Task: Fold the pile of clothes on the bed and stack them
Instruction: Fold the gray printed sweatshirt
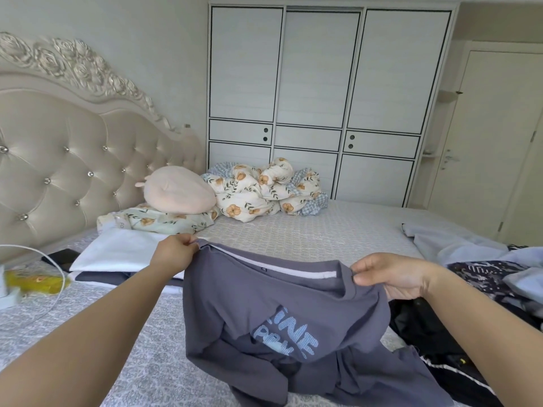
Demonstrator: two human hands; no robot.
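Grey shirt (282, 312) held up over bed (293, 230) | left hand (173, 254) and right hand (390, 274) each pinching a shoulder | step: spreading it to fold | next: lay flat, fold, add to stack (117, 257) | unfolded pile (484, 277) at right | no containers seen

Two bare forearms in view, no sleeves showing. Left hand (176, 254) bare: no ring, no watch, no glove. Right hand (393, 277) same, wrist bare too. Nails short, unpainted on right thumb.
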